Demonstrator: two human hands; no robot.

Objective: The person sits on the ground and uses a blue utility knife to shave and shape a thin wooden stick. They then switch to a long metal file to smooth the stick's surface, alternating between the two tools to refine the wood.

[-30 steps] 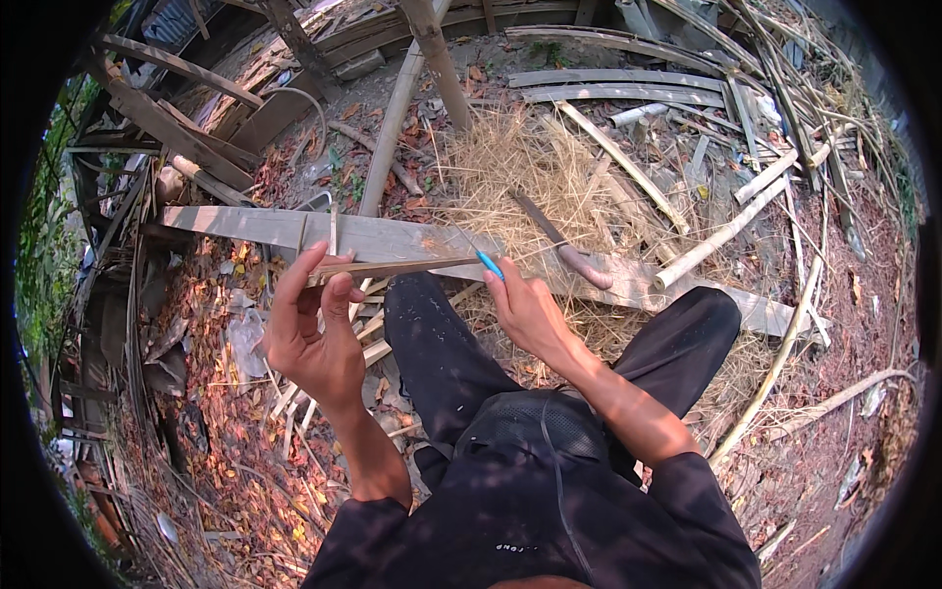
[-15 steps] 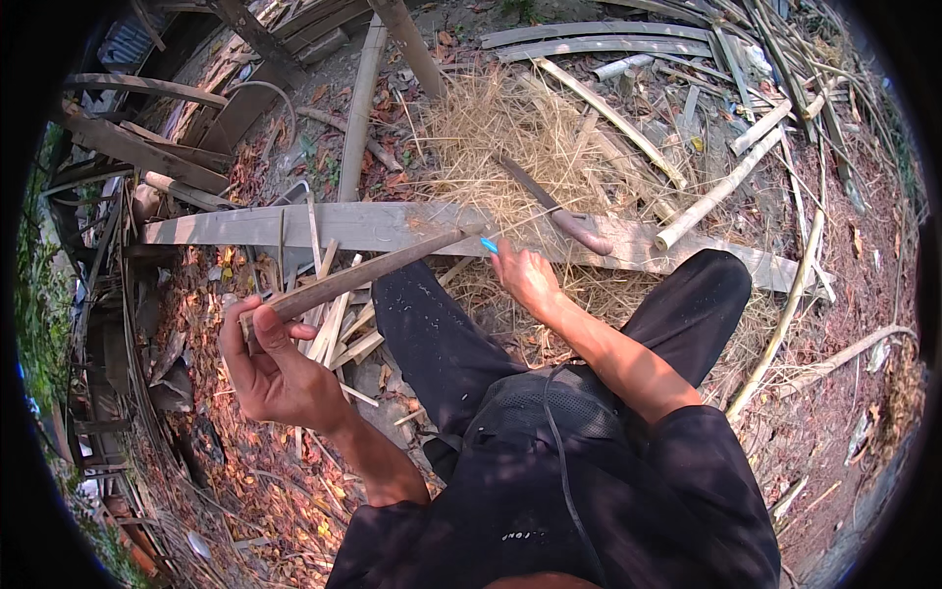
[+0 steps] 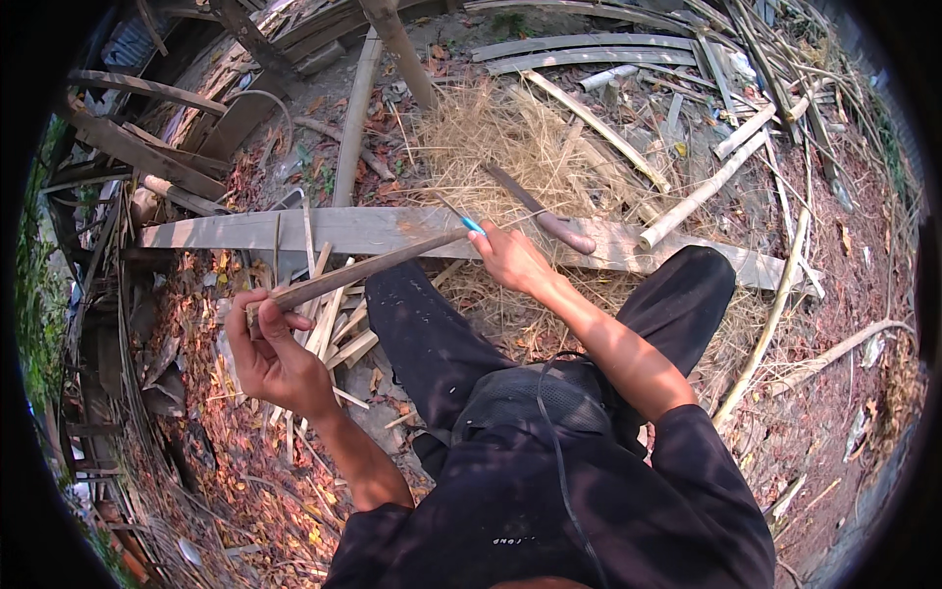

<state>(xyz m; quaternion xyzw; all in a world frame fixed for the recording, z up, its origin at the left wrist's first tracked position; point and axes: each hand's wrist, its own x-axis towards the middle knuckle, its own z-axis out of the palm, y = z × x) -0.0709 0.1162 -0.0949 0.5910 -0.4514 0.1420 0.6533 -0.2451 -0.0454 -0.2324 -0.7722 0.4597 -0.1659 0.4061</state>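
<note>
Bamboo was what we held: our left hand (image 3: 270, 348) was closed around the near end of a long bamboo strip (image 3: 363, 269), which slanted up to our right hand (image 3: 510, 257). That hand was curled around a blue-handled tool (image 3: 471, 224) at the strip's far end. Behind lay a wooden plank (image 3: 383, 228), a large knife (image 3: 540, 208) and dry straw (image 3: 510, 137).

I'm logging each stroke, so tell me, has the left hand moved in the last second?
Yes. The left hand has pulled the bamboo strip back toward the body, down and left, away from the flat plank it was near.
</note>
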